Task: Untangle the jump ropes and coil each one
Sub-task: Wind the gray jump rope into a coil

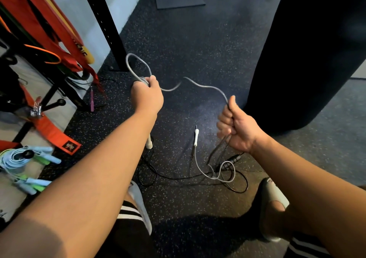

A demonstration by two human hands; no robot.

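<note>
A grey jump rope (206, 87) stretches between both hands above the floor. My left hand (146, 95) grips a bunch of it, and a loop (136, 63) stands up out of that fist. My right hand (235, 125) grips the same rope farther along; strands hang from it down to the floor. One white handle (196, 137) hangs between my arms, another white handle (149, 142) shows by my left forearm. A black jump rope (198, 176) lies tangled with the grey one on the floor, its black handle (234, 158) below my right hand.
A black punching bag (309, 49) hangs at the right. A black rack post (103, 24) with red and orange bands (49, 30) stands at the left. Light-blue and green coiled ropes (25, 164) lie at the lower left. My feet in slides (275, 198) are near the tangle.
</note>
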